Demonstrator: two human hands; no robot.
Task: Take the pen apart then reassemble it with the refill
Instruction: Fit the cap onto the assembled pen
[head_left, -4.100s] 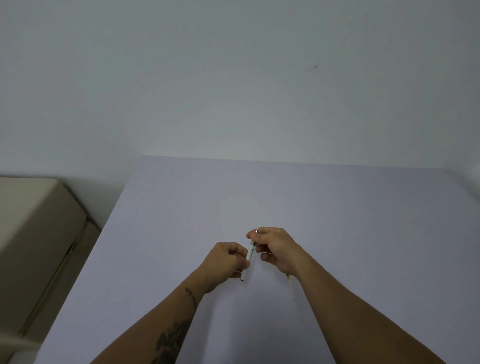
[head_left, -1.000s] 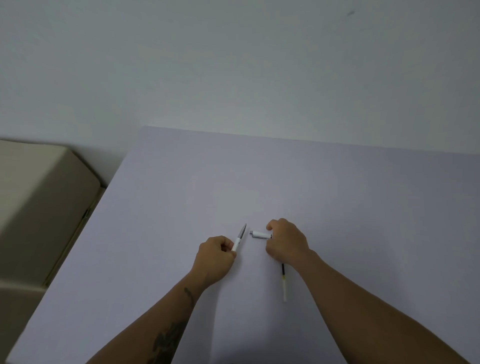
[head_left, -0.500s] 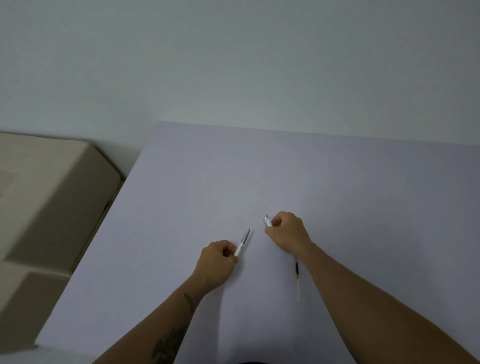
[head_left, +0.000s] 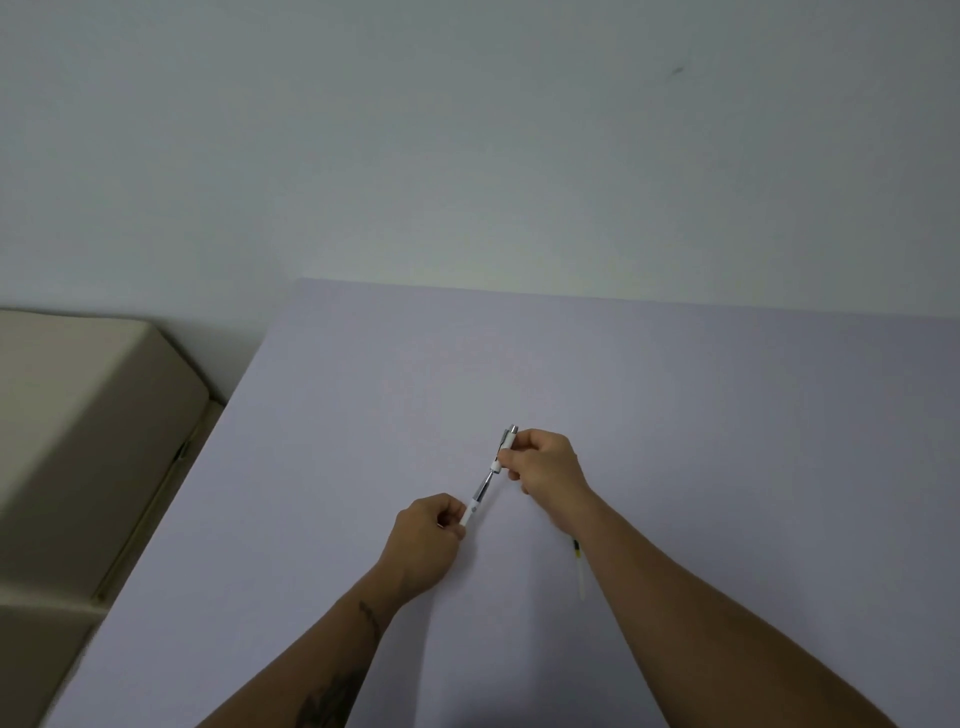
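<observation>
The pen is in two pieces, held in line above the pale lilac bench (head_left: 675, 415). The left hand (head_left: 423, 540) pinches the lower pen half (head_left: 471, 512), a slim white tube, between thumb and curled fingers; the grip is pressed together on its near end. From the far end of that tube a thin grey metallic stem (head_left: 484, 486) sticks out, angled up and away toward the other grip.

The right hand (head_left: 545, 465) pinches the upper pen half (head_left: 505, 451) between thumb and fingertips, grip pressed together around its middle. This piece is white too, with a silvery push-button cap at its far tip and what looks like a clip along its side; a small white collar sits at its near end. The tip of the grey stem meets that collar, just beyond the left grip and just below the right one. Whether the stem has entered the collar or only touches it cannot be told.

A spare refill (head_left: 580, 571) lies flat on the bench on the near side of the right grip, beside the right forearm: a slender, pale, translucent tube with a short dark band and a yellowish mark near its far end. It is apart from both hands.

A beige cushioned seat (head_left: 78, 441) stands left of the bench.
</observation>
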